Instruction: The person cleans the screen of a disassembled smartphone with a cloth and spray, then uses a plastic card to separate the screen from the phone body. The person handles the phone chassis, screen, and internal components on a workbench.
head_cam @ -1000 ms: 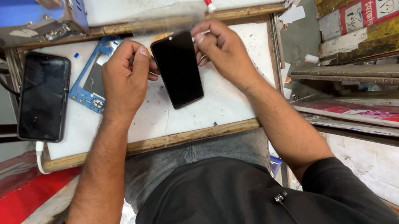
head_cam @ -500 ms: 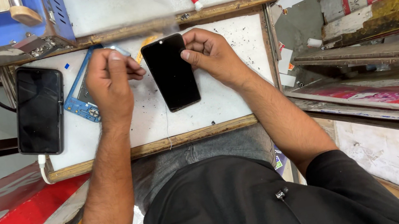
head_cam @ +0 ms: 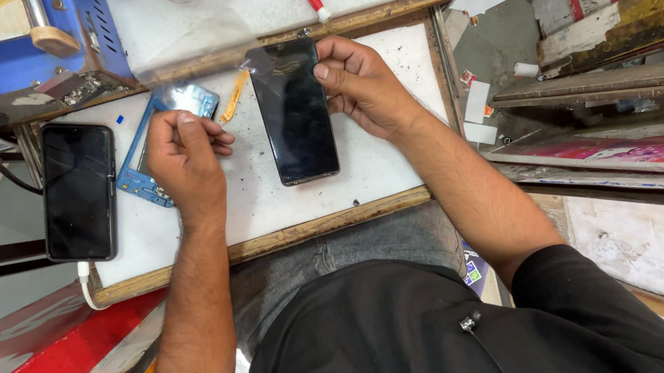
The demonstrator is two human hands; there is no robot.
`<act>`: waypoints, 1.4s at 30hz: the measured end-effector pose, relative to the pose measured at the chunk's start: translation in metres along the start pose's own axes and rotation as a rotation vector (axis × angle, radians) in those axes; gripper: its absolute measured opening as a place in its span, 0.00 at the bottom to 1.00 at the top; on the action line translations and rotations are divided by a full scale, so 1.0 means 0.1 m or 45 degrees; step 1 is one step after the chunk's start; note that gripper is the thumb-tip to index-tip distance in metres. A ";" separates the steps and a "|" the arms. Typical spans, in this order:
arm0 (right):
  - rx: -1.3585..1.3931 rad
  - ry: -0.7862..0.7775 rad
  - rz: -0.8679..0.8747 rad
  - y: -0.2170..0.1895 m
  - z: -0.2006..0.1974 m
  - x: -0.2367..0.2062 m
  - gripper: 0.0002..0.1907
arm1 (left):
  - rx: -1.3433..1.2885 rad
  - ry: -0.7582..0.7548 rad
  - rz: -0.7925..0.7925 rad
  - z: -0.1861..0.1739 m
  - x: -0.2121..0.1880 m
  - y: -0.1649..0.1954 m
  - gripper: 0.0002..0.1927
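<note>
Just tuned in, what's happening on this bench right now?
A person is working on phone parts at a white work board. The right hand grips the edge of a black phone screen lying flat. The left hand rests over a blue phone frame, seemingly pinching a clear film. Another black phone lies apart at the left.

Black phone screen point(head_cam: 294, 111) is being steadied on white board point(head_cam: 265, 205) by right hand point(head_cam: 361, 86); clear film point(head_cam: 194, 58) is being pinched by left hand point(head_cam: 185, 154).
</note>
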State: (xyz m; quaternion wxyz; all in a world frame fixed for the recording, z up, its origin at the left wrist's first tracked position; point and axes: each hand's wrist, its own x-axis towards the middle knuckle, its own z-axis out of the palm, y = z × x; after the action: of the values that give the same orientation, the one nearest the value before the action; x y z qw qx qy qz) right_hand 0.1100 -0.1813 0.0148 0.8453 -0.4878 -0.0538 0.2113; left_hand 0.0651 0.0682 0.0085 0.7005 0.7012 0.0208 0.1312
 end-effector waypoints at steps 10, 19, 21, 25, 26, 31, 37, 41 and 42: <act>0.187 -0.002 -0.003 -0.06 0.04 -0.02 0.12 | -0.065 0.112 -0.015 -0.01 -0.01 -0.01 0.09; 0.292 0.002 -0.032 -0.09 0.05 -0.01 0.13 | 0.012 0.066 0.029 -0.01 0.00 -0.02 0.09; 0.307 0.019 -0.023 -0.10 0.04 0.00 0.13 | 0.042 0.053 0.038 0.00 0.00 -0.03 0.09; 0.333 0.039 -0.017 -0.11 0.04 -0.01 0.13 | 0.052 0.029 0.058 0.00 -0.01 -0.04 0.09; 0.328 0.043 -0.010 -0.11 0.03 -0.01 0.13 | 0.052 0.033 0.058 0.00 -0.01 -0.05 0.09; 0.350 -0.027 -0.051 -0.08 0.03 -0.02 0.11 | 0.085 0.077 0.033 0.00 -0.02 -0.05 0.09; 0.187 0.056 -0.072 -0.07 -0.01 -0.04 0.11 | 0.149 0.103 0.082 0.00 -0.02 -0.07 0.08; 0.091 0.051 -0.160 -0.06 -0.01 -0.07 0.11 | 0.109 0.054 0.131 0.01 -0.01 -0.07 0.06; 0.065 0.044 -0.188 -0.06 -0.02 -0.07 0.11 | 0.106 0.051 0.147 0.02 -0.01 -0.07 0.06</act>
State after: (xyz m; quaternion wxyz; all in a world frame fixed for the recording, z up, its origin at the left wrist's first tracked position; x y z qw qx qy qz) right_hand 0.1054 -0.1881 0.0197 0.8715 -0.4644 -0.0693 0.1413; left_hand 0.0654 0.0664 0.0015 0.6616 0.7268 -0.0001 0.1843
